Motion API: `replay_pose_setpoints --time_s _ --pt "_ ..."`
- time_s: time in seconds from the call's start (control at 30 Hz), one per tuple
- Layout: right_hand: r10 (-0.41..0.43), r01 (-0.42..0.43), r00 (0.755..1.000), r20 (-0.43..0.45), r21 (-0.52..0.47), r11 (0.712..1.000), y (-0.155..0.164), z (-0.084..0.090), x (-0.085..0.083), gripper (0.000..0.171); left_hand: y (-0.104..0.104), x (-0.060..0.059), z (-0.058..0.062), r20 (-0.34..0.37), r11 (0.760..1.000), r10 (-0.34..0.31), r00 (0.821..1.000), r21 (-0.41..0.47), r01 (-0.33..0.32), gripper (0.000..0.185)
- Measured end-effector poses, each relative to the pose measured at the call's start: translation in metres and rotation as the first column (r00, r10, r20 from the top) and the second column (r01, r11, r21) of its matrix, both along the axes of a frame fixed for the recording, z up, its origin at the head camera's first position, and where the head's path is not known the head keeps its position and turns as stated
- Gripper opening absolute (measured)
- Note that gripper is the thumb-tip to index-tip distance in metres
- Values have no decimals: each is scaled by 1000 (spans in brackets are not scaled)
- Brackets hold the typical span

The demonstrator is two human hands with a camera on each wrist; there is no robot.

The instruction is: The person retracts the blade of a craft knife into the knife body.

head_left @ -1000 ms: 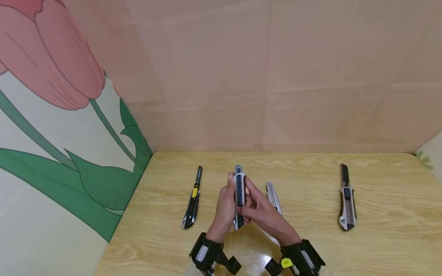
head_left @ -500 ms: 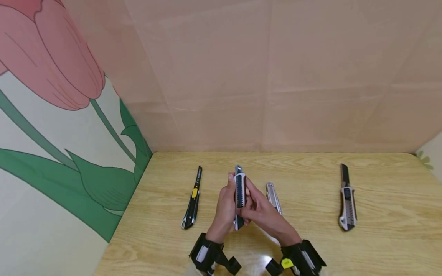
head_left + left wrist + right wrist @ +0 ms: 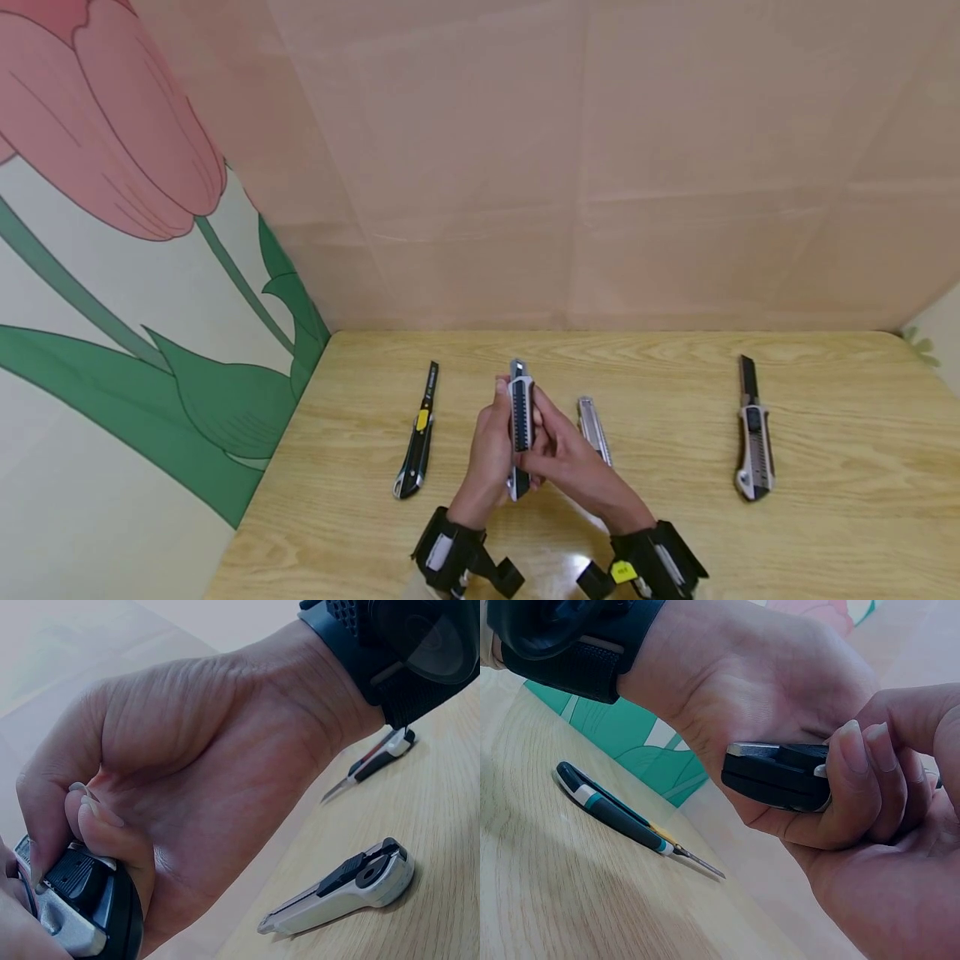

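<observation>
We see both hands clamped on one cutter (image 3: pixel 520 425), a long, slim bar of silver metal with a ribbed black slider, held upright above the middle of the worktop (image 3: pixel 840 517). Our left hand (image 3: pixel 491 446) wraps its fingers (image 3: pixel 859 780) round the body from the left, and our right hand (image 3: pixel 566 462) grips it from the right, thumb on the black slider. Counting cutters, we find four in all: the one we hold and three lying on the pale, wood-grained worktop. A thin black cutter with a yellow slider (image 3: pixel 418 433) lies well to the left, blade tip out. A plain silver cutter (image 3: pixel 594 429) lies just right of our hands, partly hidden behind them in the head view and showing a rounded black end cap in the left wrist view. A heavier silver and black cutter (image 3: pixel 753 442) lies far right with its dark blade out. Each wrist wears one black strap with a camera, two in total.
</observation>
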State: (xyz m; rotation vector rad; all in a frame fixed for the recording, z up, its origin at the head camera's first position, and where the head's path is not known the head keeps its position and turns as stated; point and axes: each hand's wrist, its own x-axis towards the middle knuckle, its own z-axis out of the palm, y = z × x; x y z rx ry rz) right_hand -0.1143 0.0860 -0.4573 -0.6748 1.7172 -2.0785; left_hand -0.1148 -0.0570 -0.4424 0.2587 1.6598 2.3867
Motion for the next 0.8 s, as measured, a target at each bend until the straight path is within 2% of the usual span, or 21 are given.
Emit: replay_pose_setpoints --time_s 0.4,0.6,0.8 --pt "2 -3 1000 10 5 1000 0 -1 -1 92 1 0 -2 2 1000 8 1000 15 -8 70" --pt "-1 1 1000 17 21 1000 0 -2 -1 92 1 0 -3 2 1000 19 1000 -6 -19 70" --pt "-10 9 1000 22 42 999 0 -2 -1 93 1 -1 -4 38 1000 25 999 -20 -24 68"
